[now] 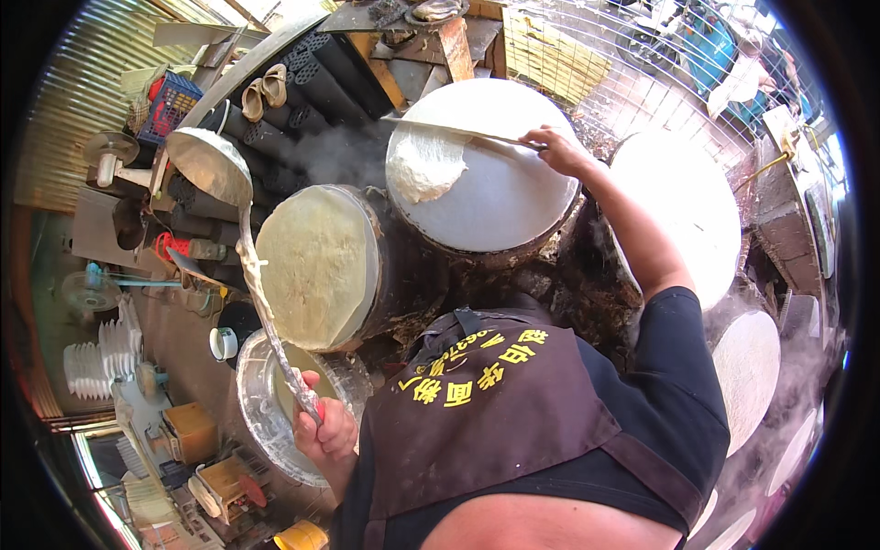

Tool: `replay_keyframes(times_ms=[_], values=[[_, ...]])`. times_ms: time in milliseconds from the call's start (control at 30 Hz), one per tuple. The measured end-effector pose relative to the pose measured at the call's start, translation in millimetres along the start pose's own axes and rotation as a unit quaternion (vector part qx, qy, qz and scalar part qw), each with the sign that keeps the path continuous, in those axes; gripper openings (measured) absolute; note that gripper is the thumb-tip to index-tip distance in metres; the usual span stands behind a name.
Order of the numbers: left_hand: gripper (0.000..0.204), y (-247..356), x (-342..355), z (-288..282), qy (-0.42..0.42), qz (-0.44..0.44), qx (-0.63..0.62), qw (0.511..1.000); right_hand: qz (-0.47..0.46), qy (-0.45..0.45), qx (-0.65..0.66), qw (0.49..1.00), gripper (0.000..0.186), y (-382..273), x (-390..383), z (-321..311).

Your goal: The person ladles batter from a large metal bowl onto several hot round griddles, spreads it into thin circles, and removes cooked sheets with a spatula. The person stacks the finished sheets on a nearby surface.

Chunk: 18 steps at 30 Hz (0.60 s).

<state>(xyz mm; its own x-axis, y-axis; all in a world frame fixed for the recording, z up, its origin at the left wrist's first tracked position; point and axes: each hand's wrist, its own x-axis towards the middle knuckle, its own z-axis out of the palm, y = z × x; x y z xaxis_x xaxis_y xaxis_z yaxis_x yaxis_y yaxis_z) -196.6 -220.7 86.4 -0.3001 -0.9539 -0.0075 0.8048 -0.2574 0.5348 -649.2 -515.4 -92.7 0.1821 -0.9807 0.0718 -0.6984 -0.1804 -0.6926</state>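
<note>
My left hand (328, 429) is closed round the handle of a long ladle (213, 165), whose batter-smeared bowl is raised at the upper left. Stretched out ahead, my right hand (561, 154) grips the end of a long thin scraper (472, 134). The blade lies across a round white drum-top griddle (486, 220), along the upper edge of a patch of thick white batter (429, 170). That batter covers only the griddle's left part. Whether the blade presses on the surface I cannot tell.
A pale thin sheet (316, 266) covers another round drum top at the left. Below it stands a metal pot (252, 403) with pale liquid. More white round tops (678, 215) line the right side amid steam. Holed black cylinders (339, 73) and a pair of shoes (266, 90) lie beyond.
</note>
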Motion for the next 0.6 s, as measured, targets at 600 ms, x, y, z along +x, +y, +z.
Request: replay_keyframes(times_ms=[600], values=[[0.069, -22.3, -9.8, 16.3, -0.006, -0.044, -0.037, 0.998, -0.068, -0.103, -0.011, 0.992, 0.031, 3.6, -72.9, -14.8]])
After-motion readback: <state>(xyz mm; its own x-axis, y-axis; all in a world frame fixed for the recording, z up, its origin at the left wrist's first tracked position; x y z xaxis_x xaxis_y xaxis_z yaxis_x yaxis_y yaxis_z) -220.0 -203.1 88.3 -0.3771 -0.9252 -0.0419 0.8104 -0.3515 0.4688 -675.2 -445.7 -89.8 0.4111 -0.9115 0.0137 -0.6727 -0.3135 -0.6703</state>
